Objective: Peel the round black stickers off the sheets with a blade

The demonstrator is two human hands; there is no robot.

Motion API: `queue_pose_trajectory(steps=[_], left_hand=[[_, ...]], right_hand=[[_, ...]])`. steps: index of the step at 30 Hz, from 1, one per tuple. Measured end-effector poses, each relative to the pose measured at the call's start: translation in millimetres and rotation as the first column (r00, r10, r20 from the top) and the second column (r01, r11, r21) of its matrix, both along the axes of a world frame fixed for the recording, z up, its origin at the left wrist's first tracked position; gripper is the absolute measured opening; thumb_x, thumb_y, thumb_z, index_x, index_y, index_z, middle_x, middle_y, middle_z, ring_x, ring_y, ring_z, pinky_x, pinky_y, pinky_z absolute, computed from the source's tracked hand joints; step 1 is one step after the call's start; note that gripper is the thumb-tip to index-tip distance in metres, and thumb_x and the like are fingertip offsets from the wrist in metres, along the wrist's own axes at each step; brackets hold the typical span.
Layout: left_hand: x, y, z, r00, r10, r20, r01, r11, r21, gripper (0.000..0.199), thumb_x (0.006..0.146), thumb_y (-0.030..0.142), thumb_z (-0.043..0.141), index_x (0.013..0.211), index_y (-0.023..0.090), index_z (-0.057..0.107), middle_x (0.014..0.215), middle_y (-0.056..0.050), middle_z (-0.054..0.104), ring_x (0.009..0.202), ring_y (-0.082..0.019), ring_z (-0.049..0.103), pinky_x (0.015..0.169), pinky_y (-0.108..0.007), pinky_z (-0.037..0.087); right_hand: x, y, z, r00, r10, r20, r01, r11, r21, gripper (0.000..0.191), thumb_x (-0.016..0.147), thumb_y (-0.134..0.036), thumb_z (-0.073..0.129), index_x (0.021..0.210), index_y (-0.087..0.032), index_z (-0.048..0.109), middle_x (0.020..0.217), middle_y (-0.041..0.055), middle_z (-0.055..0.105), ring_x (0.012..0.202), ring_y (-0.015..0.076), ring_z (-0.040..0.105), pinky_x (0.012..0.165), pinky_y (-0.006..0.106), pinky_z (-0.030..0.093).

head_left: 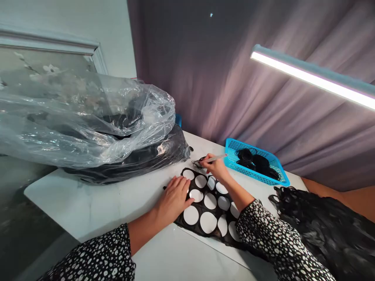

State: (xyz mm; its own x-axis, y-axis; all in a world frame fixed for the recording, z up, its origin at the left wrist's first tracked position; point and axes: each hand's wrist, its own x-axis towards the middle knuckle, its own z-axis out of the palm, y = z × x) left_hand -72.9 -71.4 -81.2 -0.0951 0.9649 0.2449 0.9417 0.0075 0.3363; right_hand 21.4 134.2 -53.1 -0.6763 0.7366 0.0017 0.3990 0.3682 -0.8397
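Observation:
A black sheet with rows of round holes [216,214] lies on the white table, and white shows through the holes. My left hand [175,196] rests flat on its left edge, fingers extended and thumb apart. Beyond the far edge of the sheet, my right hand [216,168] is closed around a slim pale pen-like tool [217,157], its rear end pointing right. By the right fingertips is a small dark piece [198,162]; I cannot make out what it is or whether the tool touches it.
A blue plastic basket [255,176] with black cord-like bundles stands at the back right. Black strip-like material [325,230] is heaped at the right. A large clear plastic bag [117,136] with dark contents covers the left back. A lit lamp bar [310,76] hangs above the table [125,203].

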Motion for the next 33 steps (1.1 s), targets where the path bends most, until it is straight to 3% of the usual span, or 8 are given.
queue_pose_trajectory(steps=[3,7,16,23,29,33], left_hand=[[-8.5,-2.3,1.2,1.000,0.010,-0.003,-0.010,0.999,-0.038,0.038,0.089,0.034,0.063,0.121,0.013,0.053,0.117,-0.014,0.061,0.114,-0.030,0.056,0.105,-0.046,0.040],[-11.2,-6.2,-3.2,1.000,-0.008,0.012,0.009,0.999,-0.042,0.039,0.092,0.035,0.059,0.124,0.015,0.051,0.125,-0.014,0.058,0.122,-0.030,0.052,0.109,-0.047,0.036],[-11.8,-5.2,-2.1,0.999,-0.017,0.030,0.018,0.999,-0.040,0.039,0.089,0.032,0.064,0.122,0.015,0.052,0.123,-0.013,0.059,0.123,-0.029,0.052,0.111,-0.045,0.035],[-10.5,-4.6,-3.3,0.999,-0.017,0.029,0.018,0.999,-0.047,0.041,0.086,0.030,0.068,0.121,0.014,0.053,0.122,-0.012,0.060,0.123,-0.030,0.051,0.112,-0.046,0.035],[-11.4,-4.0,-7.9,0.998,-0.027,0.053,0.029,0.999,-0.031,0.047,0.085,0.028,0.069,0.125,0.010,0.051,0.126,-0.016,0.058,0.128,-0.032,0.049,0.115,-0.046,0.031],[-11.6,-4.8,-11.8,0.997,-0.029,0.066,0.030,0.999,-0.016,0.049,0.085,0.026,0.069,0.127,0.010,0.050,0.130,-0.017,0.057,0.131,-0.031,0.047,0.115,-0.045,0.032]], right_hand=[[1.6,-35.1,-15.6,0.985,0.170,-0.038,-0.174,0.971,-0.164,0.022,0.074,-0.036,0.061,0.067,-0.021,0.048,0.054,-0.0037,0.052,0.046,0.0107,0.044,0.044,0.022,0.033],[5.2,-54.7,-22.7,0.975,0.211,-0.075,-0.219,0.968,-0.121,0.020,0.075,-0.032,0.061,0.065,-0.020,0.049,0.060,-0.0027,0.054,0.054,0.0115,0.045,0.051,0.023,0.035],[4.6,-54.3,-24.3,0.972,0.232,-0.045,-0.235,0.969,-0.081,0.018,0.077,-0.030,0.062,0.066,-0.020,0.052,0.065,-0.0007,0.058,0.059,0.0138,0.049,0.056,0.026,0.037],[5.4,-60.3,-23.9,0.974,0.218,0.057,-0.222,0.972,0.078,0.011,0.078,-0.025,0.062,0.069,-0.020,0.057,0.072,0.0012,0.062,0.067,0.0163,0.054,0.065,0.027,0.039],[5.4,-61.4,-22.9,0.973,0.223,0.052,-0.224,0.974,0.018,0.016,0.081,-0.028,0.061,0.069,-0.020,0.054,0.069,0.0008,0.061,0.066,0.0162,0.053,0.064,0.027,0.039],[5.0,-61.5,-24.5,0.974,0.211,0.086,-0.219,0.970,0.102,0.015,0.081,-0.023,0.062,0.070,-0.020,0.054,0.073,0.0013,0.061,0.069,0.0167,0.054,0.066,0.027,0.039]])
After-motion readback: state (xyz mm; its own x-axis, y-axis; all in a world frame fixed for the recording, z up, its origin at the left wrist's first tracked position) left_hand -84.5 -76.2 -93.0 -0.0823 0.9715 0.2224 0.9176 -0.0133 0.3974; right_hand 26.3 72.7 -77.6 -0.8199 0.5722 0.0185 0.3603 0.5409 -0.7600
